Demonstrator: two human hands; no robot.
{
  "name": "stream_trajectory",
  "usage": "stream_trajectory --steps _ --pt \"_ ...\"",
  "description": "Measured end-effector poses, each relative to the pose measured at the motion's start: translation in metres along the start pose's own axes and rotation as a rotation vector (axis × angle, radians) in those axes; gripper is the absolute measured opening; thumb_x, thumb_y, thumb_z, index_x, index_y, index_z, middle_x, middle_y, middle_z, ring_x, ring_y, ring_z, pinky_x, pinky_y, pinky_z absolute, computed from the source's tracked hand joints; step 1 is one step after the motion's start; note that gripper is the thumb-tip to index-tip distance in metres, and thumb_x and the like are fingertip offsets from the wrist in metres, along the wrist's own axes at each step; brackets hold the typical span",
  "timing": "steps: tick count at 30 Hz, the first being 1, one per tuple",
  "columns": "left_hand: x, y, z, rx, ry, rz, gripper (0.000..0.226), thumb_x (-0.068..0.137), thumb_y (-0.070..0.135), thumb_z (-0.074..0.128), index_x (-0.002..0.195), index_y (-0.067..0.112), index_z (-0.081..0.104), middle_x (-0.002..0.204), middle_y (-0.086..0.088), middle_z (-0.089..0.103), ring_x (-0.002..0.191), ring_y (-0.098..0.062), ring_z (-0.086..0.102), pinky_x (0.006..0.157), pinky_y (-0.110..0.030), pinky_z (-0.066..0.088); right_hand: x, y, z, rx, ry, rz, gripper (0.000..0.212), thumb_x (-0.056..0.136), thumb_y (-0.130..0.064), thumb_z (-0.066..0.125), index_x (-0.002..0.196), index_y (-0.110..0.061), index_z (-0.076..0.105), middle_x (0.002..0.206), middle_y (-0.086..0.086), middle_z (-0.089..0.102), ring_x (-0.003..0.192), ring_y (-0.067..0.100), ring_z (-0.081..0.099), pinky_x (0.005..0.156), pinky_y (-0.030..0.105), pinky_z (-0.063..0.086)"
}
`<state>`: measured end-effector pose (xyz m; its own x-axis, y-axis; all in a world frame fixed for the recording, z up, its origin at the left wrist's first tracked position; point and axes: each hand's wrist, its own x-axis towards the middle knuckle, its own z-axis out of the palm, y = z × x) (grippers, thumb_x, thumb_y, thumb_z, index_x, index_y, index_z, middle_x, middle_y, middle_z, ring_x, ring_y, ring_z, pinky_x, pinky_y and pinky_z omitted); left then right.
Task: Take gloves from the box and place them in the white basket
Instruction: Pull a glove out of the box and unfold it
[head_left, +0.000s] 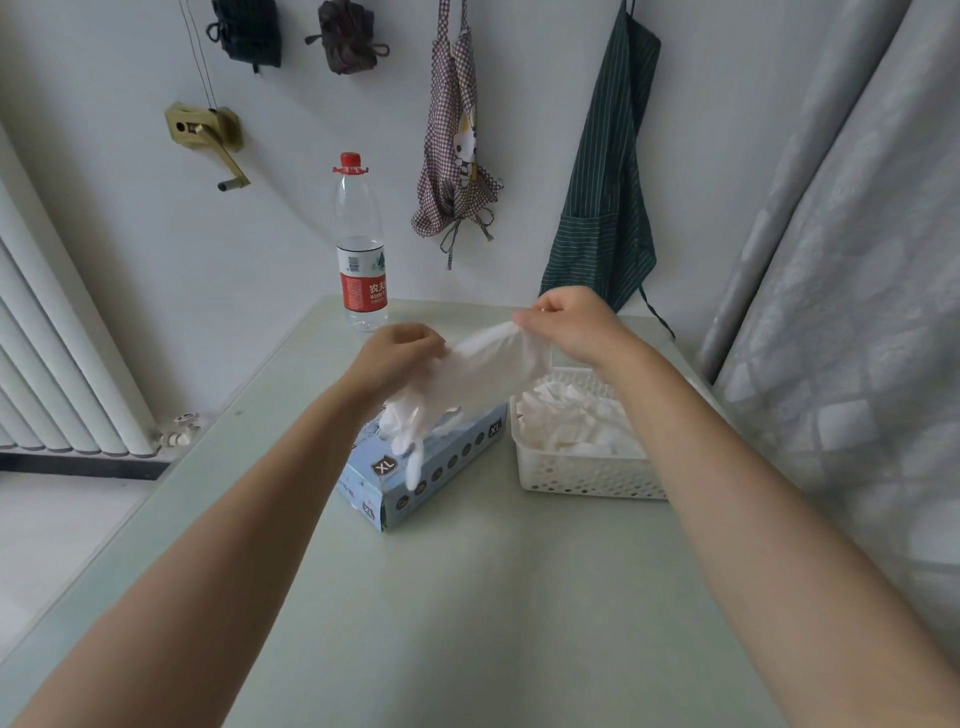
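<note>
1. Head view: left hand (397, 353) and right hand (569, 322) are raised over the table (467, 597), each pinched shut on one end of a thin white glove (478, 358) stretched between them.
2. The glove's fingers hang down over the blue box (426, 467), hiding the box opening.
3. White basket (587, 475) sits just right of the box; pale gloves fill it, too blurred to count. The right forearm covers its right edge.
4. Water bottle (361, 244) stands behind.
</note>
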<state>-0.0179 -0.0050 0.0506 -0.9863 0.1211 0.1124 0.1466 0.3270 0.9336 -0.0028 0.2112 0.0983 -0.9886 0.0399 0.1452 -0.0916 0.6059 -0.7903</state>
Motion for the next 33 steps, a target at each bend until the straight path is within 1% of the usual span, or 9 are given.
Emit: stream_trajectory --steps 3,7,10,14,17,19,23,27,33 --pt "0.000 -0.004 0.000 0.052 -0.084 -0.025 0.006 0.086 0.016 0.064 0.084 0.014 0.069 0.071 0.002 0.063 0.059 -0.010 0.055 0.048 -0.017 0.039 0.004 -0.005 -0.002 0.076 0.151 -0.074 0.029 0.086 -0.032 0.072 0.091 -0.004 0.069 0.077 -0.002 0.061 0.069 0.010 0.053 0.062 0.020 0.043" --pt "0.000 0.002 0.001 -0.031 -0.364 0.007 0.023 0.079 0.026 0.064 0.100 0.021 0.071 0.087 0.000 0.068 0.082 -0.017 0.062 0.078 -0.031 0.052 0.003 -0.018 0.008 0.113 0.158 -0.169 0.015 0.086 -0.029 0.073 0.090 -0.015 0.071 0.076 -0.008 0.064 0.067 0.002 0.055 0.060 0.009 0.043" --pt "-0.001 0.016 0.010 -0.102 -0.441 0.091 0.016 0.091 0.030 0.064 0.102 0.022 0.073 0.091 0.000 0.067 0.083 -0.015 0.062 0.082 -0.034 0.051 -0.001 -0.024 0.017 0.116 0.095 -0.224 0.012 0.085 -0.029 0.074 0.086 -0.018 0.071 0.073 -0.009 0.061 0.066 0.002 0.054 0.059 0.007 0.043" --pt "0.003 0.021 0.015 -0.241 -0.338 0.141 0.026 0.090 0.028 0.067 0.100 0.004 0.072 0.097 -0.005 0.071 0.096 -0.019 0.067 0.092 -0.037 0.049 -0.003 -0.023 0.018 0.144 0.073 -0.217 0.016 0.084 -0.031 0.075 0.092 -0.018 0.070 0.074 -0.009 0.060 0.069 0.003 0.055 0.065 0.012 0.045" --pt "0.006 0.020 0.013 -0.382 -0.148 0.095 0.022 0.088 0.024 0.067 0.096 0.003 0.070 0.092 -0.012 0.067 0.087 -0.023 0.064 0.089 -0.041 0.051 -0.006 -0.017 0.006 0.137 -0.144 -0.107 0.031 0.083 -0.034 0.076 0.108 -0.017 0.069 0.085 -0.004 0.066 0.076 0.009 0.063 0.068 0.023 0.051" --pt "0.007 0.018 0.012 -0.431 -0.034 0.041 0.014 0.086 0.024 0.068 0.088 0.010 0.071 0.089 -0.014 0.061 0.084 -0.026 0.058 0.082 -0.041 0.050 -0.009 -0.010 -0.001 0.090 -0.265 -0.064 0.026 0.085 -0.025 0.074 0.107 -0.012 0.069 0.084 -0.001 0.068 0.074 0.010 0.063 0.068 0.026 0.051" --pt "0.004 0.012 0.013 -0.422 0.040 -0.046 0.009 0.078 0.028 0.067 0.075 0.023 0.075 0.085 -0.008 0.054 0.083 -0.024 0.051 0.077 -0.037 0.044 -0.009 -0.003 -0.002 0.140 -0.172 -0.003 0.017 0.087 -0.012 0.065 0.102 -0.006 0.069 0.087 0.002 0.065 0.080 0.013 0.062 0.077 0.031 0.055" --pt "-0.003 0.007 0.017 -0.356 -0.114 -0.038 0.020 0.089 0.034 0.068 0.097 0.018 0.076 0.098 -0.008 0.071 0.093 -0.026 0.065 0.088 -0.042 0.051 -0.009 -0.004 0.003 0.281 -0.159 -0.024 0.010 0.087 -0.003 0.063 0.090 -0.013 0.060 0.086 0.004 0.057 0.079 0.015 0.058 0.074 0.033 0.054" --pt "-0.002 0.011 0.015 -0.495 0.144 0.049 0.005 0.087 0.025 0.072 0.087 0.023 0.077 0.087 0.002 0.069 0.085 -0.017 0.061 0.082 -0.036 0.048 -0.010 -0.004 -0.003 0.186 -0.269 0.015 0.033 0.082 0.010 0.057 0.108 -0.011 0.059 0.096 0.011 0.057 0.075 0.018 0.057 0.068 0.028 0.051"
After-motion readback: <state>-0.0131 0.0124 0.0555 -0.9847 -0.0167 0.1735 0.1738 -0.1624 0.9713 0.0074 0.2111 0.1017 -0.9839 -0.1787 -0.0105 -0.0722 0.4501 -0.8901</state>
